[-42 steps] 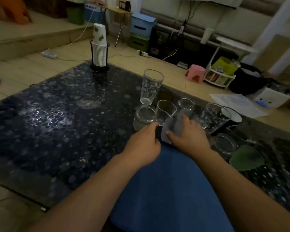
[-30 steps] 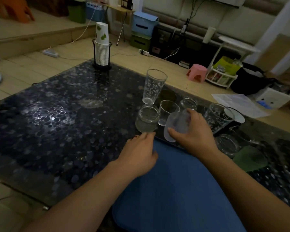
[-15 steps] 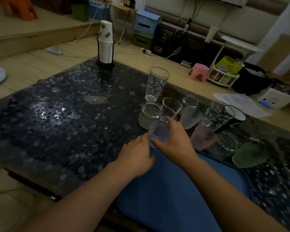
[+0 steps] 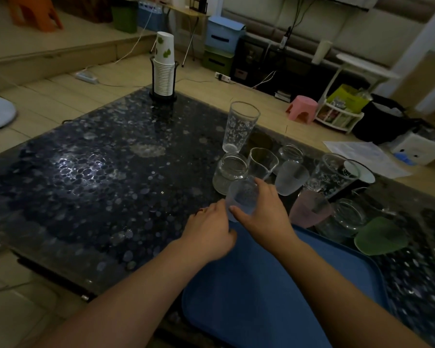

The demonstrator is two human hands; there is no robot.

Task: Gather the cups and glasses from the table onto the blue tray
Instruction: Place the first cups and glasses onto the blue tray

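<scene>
Far to the left, the dark pebble-patterned worktop [image 4: 91, 177] lies bare, with a stack of paper cups [image 4: 164, 69] standing in a black wire holder at its far edge. Nearer the middle, the left hand [image 4: 209, 234] rests at the far left corner of the blue tray [image 4: 261, 297], its fingers [image 4: 212, 209] curled loosely and touching the base of a frosted cup [image 4: 242, 198]; whether they pinch the tray rim or simply lie on it cannot be told. Just beside it, the right hand [image 4: 266, 212] grips that frosted cup, thumb on the near side and the other fingers wrapped around the far side, holding it tilted at the tray's far edge; whether its base touches the tray is hidden.

Behind the hands, a short round jar [image 4: 230, 172] and a small spouted glass [image 4: 263, 164] stand close together, with a tall patterned glass [image 4: 241, 126] upright beyond them. To their right come another small jar [image 4: 289, 154], a second frosted cup [image 4: 291, 180], a pinkish frosted cup [image 4: 310, 208], a tilted patterned tumbler [image 4: 333, 174], a dark mug [image 4: 359, 174], a clear low glass [image 4: 347, 216] and a green frosted cup [image 4: 379, 237], all on the worktop just beyond the tray. Nothing else shows on the tray's blue surface besides the forearms crossing over it.
</scene>
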